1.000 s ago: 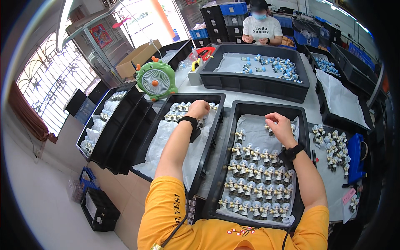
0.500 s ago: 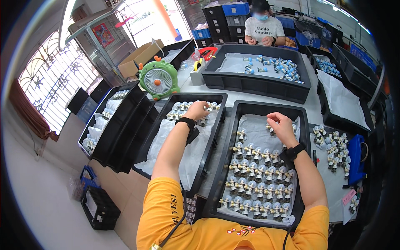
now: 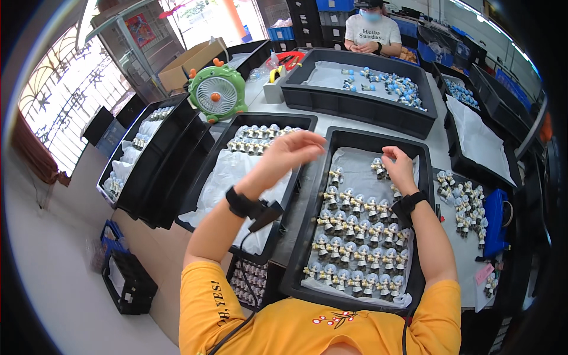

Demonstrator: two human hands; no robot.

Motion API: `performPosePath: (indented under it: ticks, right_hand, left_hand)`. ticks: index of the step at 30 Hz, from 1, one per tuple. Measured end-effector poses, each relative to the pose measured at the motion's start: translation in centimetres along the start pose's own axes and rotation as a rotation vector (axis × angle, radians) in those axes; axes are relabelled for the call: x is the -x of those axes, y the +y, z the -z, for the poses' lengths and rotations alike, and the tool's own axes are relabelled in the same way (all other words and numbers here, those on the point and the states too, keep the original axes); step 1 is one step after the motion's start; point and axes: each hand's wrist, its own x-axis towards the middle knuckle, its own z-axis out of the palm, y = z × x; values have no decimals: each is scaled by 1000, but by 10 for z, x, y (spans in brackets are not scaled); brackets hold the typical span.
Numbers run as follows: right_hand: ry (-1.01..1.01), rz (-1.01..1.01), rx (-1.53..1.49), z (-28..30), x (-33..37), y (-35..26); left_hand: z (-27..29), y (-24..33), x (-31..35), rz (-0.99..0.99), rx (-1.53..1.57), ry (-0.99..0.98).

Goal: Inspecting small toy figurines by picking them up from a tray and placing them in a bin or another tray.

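My left hand (image 3: pixel 297 150) is in the air between the two near trays, fingers stretched out and slightly blurred, with nothing visible in it. My right hand (image 3: pixel 400 168) hangs over the upper part of the right black tray (image 3: pixel 430 177), fingers curled toward the thumb; whatever they hold, if anything, is hidden. Right beside its fingertips is a small pale-haired figurine (image 3: pixel 378 168), and another figurine shows partly under the wrist. Rows of similar figurines (image 3: pixel 348 251) lie on the tray's white liner. More stand in two rows at the far end of the left black tray (image 3: pixel 194 201).
A green fan (image 3: pixel 216 94) stands beyond the left tray. Farther back, a large black tray (image 3: pixel 355 115) holds blue-topped pieces. Loose figurines (image 3: pixel 467 204) and a blue bin (image 3: pixel 496 222) are at right. Stacked trays (image 3: pixel 171 177) stand at left. A masked co-worker (image 3: pixel 373 32) sits opposite.
My left hand has left the figurines in the left tray and come rightward and nearer, its fingers now stretched out. My right hand has stayed about in place. The whole view has shifted slightly.
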Motion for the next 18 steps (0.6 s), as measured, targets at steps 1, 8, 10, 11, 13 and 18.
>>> performPosePath:
  ticks: [1,8,10,11,13,18]
  right_hand:
    - [-84,5,115,1,4,0]
    - [-441,-10,580,-11,8,-14]
    - [-525,1,719,-10,1,-17]
    - [-516,25,731,-12,0,-13]
    - [-540,28,799,-11,-3,-14]
    - [-581,22,830,-6,-15,-30]
  left_hand:
    - [-22,9,11,45,14,-83]
    - [-89,-12,33,72,108,-383]
    - [-87,-29,28,122,172,-331]
    - [-84,-36,26,156,180,-302]
    - [-79,-50,22,199,254,-249]
    - [-76,-62,22,214,255,-156]
